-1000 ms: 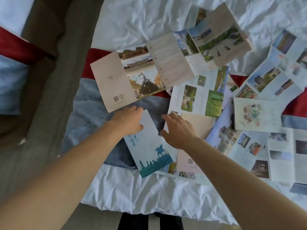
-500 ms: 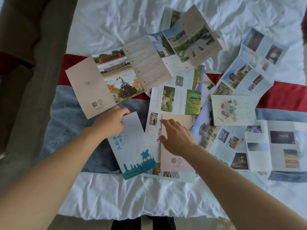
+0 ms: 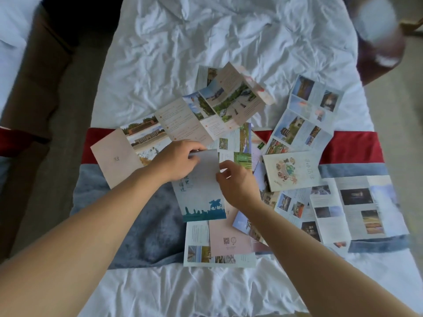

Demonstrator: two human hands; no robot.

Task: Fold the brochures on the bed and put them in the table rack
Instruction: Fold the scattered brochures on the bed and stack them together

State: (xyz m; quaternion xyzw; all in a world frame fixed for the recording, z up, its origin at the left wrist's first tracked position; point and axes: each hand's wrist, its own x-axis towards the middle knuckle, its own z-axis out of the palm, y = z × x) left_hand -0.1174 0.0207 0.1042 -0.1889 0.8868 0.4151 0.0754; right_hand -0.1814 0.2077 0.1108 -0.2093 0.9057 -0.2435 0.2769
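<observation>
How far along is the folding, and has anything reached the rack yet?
Early stage. No rack is in view. Both hands, left hand and right hand, pinch the blue-skyline brochure, already folded. Left: the unfolded brochures spread over the bed remain open.

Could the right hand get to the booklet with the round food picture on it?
Probably yes. The right hand pinches the blue horse brochure, but the food booklet lies just to its right on top of the pile with nothing covering it. The hand would likely have to let go first.
</observation>
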